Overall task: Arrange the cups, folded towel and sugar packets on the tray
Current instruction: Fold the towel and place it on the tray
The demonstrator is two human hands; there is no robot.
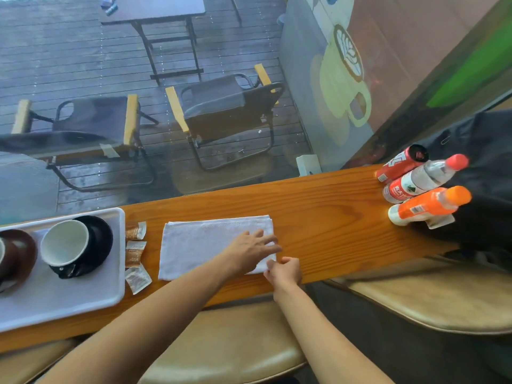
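The white towel (210,245) lies flat on the wooden counter (327,212) at the centre of the frame, just right of three sugar packets (135,254) and the tray (63,297) at lower left, which already carries a white-lined cup (65,243) and a brown cup (13,253). The left hand (250,249) presses the towel's right end with fingers spread and straight; the right hand (284,270) pinches the lower right corner. The step looks like folding: lift that corner cleanly, carry it across to meet the opposite edge, keep the flat hand anchoring the cloth so layers stay aligned, then smooth the crease
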